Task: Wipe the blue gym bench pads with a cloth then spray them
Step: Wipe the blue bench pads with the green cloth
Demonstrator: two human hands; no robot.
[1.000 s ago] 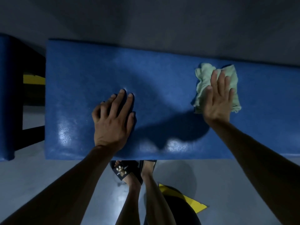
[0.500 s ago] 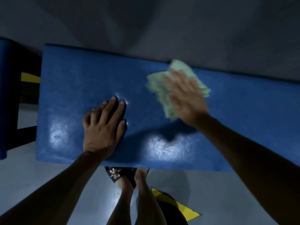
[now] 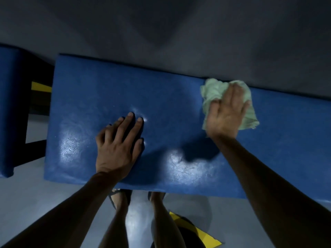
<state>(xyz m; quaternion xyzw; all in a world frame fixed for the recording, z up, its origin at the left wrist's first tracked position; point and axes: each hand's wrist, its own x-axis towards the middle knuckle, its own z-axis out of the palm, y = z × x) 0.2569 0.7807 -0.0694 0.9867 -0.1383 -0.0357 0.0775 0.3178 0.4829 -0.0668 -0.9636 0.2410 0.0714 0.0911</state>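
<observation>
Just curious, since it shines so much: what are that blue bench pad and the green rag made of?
The blue bench pad looks like vinyl or faux leather: grainy, semi-glossy, with bright glare patches. The green cloth under the right hand looks like soft woven cotton: matte, crumpled, frayed edges.

Both forearms are bare, with no sleeves, and neither the left hand nor the right hand wears a glove. The 2 lower legs are bare too, above dark sandals.
</observation>
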